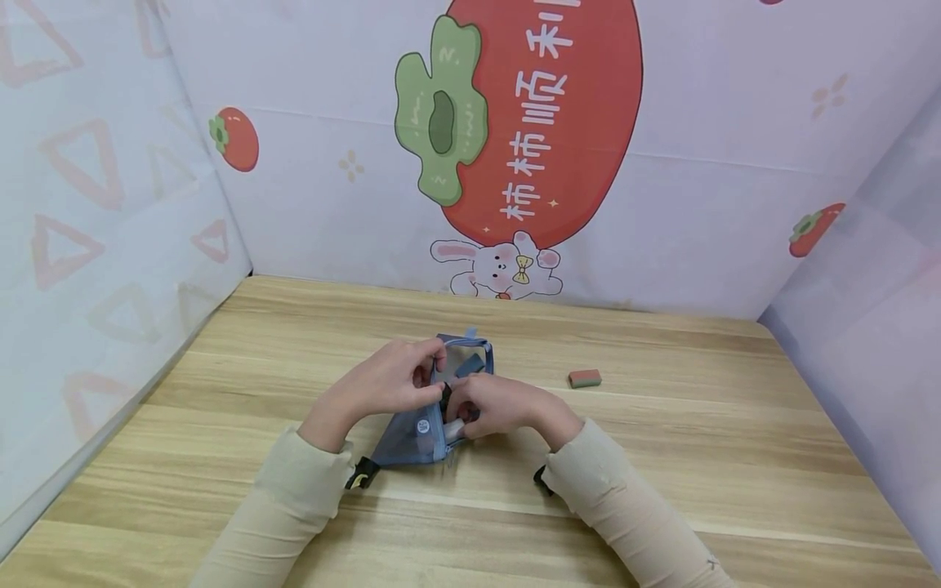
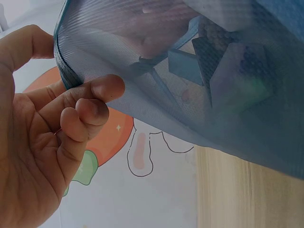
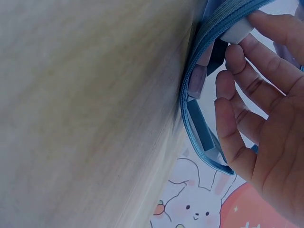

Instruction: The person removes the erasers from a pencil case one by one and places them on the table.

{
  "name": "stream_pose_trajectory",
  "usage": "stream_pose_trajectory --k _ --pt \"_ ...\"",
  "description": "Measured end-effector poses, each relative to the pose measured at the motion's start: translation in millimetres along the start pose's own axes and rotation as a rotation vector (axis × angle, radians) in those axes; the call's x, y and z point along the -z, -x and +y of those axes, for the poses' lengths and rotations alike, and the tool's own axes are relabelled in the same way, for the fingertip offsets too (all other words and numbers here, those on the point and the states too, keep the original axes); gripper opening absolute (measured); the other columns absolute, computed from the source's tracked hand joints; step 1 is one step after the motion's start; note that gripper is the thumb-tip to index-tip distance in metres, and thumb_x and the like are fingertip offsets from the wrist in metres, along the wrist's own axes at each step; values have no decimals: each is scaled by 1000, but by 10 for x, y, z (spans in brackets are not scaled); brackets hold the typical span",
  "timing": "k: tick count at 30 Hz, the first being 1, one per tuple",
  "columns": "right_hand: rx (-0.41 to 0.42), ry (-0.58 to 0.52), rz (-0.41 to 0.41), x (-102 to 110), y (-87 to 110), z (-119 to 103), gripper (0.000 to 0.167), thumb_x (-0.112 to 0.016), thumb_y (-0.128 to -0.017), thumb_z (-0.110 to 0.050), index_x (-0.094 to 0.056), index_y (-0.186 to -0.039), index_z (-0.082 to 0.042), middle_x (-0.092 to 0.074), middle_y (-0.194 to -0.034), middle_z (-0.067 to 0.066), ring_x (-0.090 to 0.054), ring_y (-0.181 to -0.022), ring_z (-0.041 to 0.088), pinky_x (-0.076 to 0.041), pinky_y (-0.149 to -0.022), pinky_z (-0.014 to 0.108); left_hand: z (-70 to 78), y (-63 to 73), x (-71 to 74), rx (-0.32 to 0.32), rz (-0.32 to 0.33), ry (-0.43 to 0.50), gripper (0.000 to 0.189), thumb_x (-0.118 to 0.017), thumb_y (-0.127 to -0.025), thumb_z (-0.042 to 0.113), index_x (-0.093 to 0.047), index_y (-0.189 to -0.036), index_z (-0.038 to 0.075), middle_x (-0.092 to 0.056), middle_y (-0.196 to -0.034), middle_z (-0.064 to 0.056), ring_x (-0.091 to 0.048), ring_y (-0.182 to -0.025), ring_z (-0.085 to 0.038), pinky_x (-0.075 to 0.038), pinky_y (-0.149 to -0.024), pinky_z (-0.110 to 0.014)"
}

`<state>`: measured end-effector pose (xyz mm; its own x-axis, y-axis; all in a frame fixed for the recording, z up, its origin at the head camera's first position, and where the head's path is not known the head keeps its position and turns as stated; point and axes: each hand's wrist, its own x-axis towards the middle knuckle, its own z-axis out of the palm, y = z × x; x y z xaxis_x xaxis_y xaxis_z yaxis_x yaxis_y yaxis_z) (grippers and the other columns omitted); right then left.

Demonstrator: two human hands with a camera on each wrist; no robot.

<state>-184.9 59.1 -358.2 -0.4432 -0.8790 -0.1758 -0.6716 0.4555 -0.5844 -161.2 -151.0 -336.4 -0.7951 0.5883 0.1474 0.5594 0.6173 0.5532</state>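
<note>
A blue mesh zip pouch [image 1: 404,441] lies on the table with its mouth spread. My left hand [image 1: 390,376] pinches the zipped edge of that mouth, its other fingers curled against the mesh in the left wrist view. Inside the opening, my right hand [image 1: 500,404] holds a small whitish block [image 3: 237,32] between thumb and index finger. Its remaining fingers are bent loosely over the mouth. Through the mesh show several small blocks, among them a blue block [image 3: 200,126] and a purplish block [image 3: 197,81]. What kind the blocks are, I cannot tell.
A red-and-green block [image 1: 585,379] lies alone on the wooden table [image 1: 735,457], right of the pouch. Printed wall sheets stand behind [image 1: 316,220] and at both sides. Small black items [image 1: 362,474] show beside the sleeve cuffs.
</note>
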Motion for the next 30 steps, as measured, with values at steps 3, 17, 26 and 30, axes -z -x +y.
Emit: stream_pose_trajectory --k 3,17,26,30 --pt "-5 7 6 2 11 10 18 -68 -85 -5 -74 -102 -6 -66 -98 2 -59 -84 14 -46 -75 19 -2 1 -4 -2 1 -1 15 -63 -83 17 -58 -97 13 -53 -65 8 -50 -58 -5 -45 -57 -22" --pt "-30 27 45 33 99 75 18 -70 -87 -9 -74 -104 -9 -67 -102 0 -57 -88 10 -48 -81 21 7 -4 -8 -4 0 -3 15 -63 -83 17 -58 -96 12 -54 -64 8 -50 -58 -4 -45 -57 -22" --pt "-46 12 72 31 163 98 20 -70 -86 -9 -74 -106 -8 -68 -106 3 -57 -91 12 -49 -82 22 25 1 -8 -10 -3 8 16 -64 -82 16 -58 -96 11 -54 -64 8 -49 -57 -4 -45 -57 -21" --pt "-56 -1 81 39 187 104 20 -70 -85 -9 -73 -105 -7 -68 -105 2 -57 -91 12 -49 -82 23 25 4 -8 -10 -2 4 16 -64 -82 16 -58 -96 11 -54 -63 8 -49 -57 -4 -45 -57 -21"
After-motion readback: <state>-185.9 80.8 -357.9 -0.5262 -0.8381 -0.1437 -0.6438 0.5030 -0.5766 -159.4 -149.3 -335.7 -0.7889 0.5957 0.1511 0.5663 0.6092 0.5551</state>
